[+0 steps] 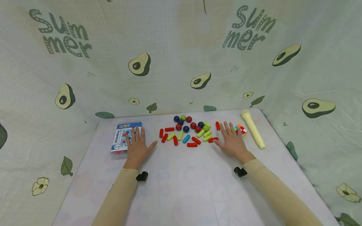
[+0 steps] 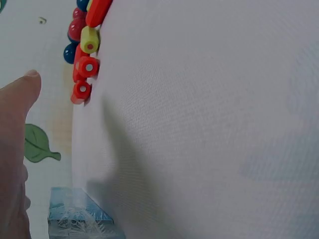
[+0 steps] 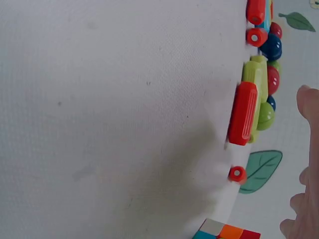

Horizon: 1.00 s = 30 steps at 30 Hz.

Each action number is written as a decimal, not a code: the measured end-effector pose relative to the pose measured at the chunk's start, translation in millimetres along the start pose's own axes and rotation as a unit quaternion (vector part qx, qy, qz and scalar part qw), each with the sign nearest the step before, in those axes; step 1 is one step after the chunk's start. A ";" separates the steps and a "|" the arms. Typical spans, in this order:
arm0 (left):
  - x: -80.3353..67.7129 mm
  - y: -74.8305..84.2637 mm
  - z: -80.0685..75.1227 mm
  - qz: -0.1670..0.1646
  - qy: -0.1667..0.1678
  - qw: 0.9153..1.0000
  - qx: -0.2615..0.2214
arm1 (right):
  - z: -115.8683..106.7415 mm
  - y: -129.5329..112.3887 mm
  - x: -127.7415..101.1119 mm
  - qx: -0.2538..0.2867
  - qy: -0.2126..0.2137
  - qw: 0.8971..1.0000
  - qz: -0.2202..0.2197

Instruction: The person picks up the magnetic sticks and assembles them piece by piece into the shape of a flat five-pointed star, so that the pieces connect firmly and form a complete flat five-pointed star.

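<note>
Both your hands lie flat, palms down, fingers spread.

Your left hand [image 1: 137, 147] rests with straight fingers pointing away from you and the thumb angled out to the right; the left wrist view shows that thumb extended. Your right hand [image 1: 233, 142] mirrors it, fingers fanned forward and the thumb out to the left. Both forearms, in beige long sleeves, reach forward from the lower edge and converge slightly inward, each wrist carrying a small black camera mount underneath.

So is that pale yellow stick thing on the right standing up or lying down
Lying down. In the head view the pale yellow stick lies flat along the table, its rounded end toward the back, just right of the right hand.
</note>
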<state>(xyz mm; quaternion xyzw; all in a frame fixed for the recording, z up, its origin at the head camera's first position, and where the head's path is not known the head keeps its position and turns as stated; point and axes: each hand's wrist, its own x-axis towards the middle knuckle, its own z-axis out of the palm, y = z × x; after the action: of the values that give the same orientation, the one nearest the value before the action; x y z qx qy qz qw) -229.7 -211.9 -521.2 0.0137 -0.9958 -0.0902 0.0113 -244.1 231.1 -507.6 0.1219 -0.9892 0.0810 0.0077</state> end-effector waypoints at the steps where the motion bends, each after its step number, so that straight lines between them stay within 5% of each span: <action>1: -0.3 -0.2 0.3 0.000 0.002 1.000 -0.002 | 0.5 -0.4 0.3 -0.001 0.002 1.000 -0.002; 30: -8.9 20.1 8.0 0.034 -0.001 0.999 -0.015 | 14.9 -26.7 -11.4 0.061 0.031 0.996 -0.050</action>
<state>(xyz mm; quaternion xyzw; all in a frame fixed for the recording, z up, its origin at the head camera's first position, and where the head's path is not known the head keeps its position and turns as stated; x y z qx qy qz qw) -221.5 -190.5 -525.7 -0.0200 -0.9942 -0.1051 0.0133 -226.5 205.8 -518.5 0.1684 -0.9744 0.1449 0.0348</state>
